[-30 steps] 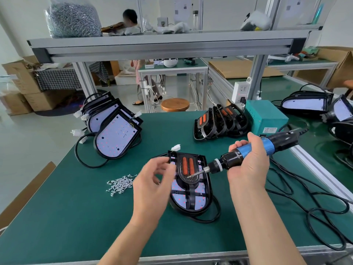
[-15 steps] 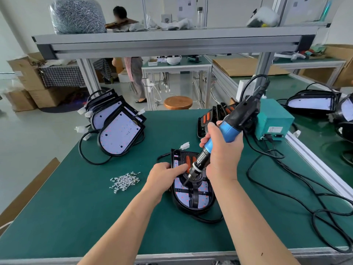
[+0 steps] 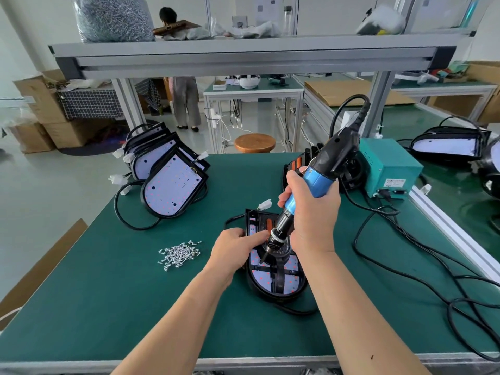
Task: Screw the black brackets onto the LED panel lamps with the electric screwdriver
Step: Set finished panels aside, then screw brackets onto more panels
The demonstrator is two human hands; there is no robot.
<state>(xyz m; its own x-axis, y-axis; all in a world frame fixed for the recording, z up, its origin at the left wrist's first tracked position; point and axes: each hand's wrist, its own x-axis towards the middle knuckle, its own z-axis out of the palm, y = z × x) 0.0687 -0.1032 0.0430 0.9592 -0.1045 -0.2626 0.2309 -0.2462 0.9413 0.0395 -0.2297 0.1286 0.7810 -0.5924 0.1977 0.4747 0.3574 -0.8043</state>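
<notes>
While the right hand [image 3: 311,212] grips the blue body of the screwdriver [image 3: 322,171] with its fingers wrapped round it, the bit points down and to the left onto the lamp [image 3: 259,280]. The lamp lies flat on the green table [image 3: 121,307], near the front middle, and the black bracket [image 3: 280,281] sits on top of it. The left hand [image 3: 232,250] rests on the left side of the lamp with its fingers bent toward the bit. The fingertips are hidden, so I cannot tell if they pinch a screw or only press.

I think the main danger is the tilt. The screwdriver is not upright, so the bit may jump out of the screw head and scratch the LED board, or hit the left fingers just beside it. If the left hand lifts too early, the lamp may turn under the torque. The cord [image 3: 378,261] makes loose loops at the right and may pull the tool sideways.

For moving, the table is open at the left, where the screws [image 3: 180,254] lie near the left hand. More lamps [image 3: 173,188] lean together at the back left, well apart. The green box [image 3: 389,169] and spare brackets [image 3: 293,165] stand behind the right hand. The front edge of the table is below both forearms. The shelf [image 3: 243,55] is well above the tool.
</notes>
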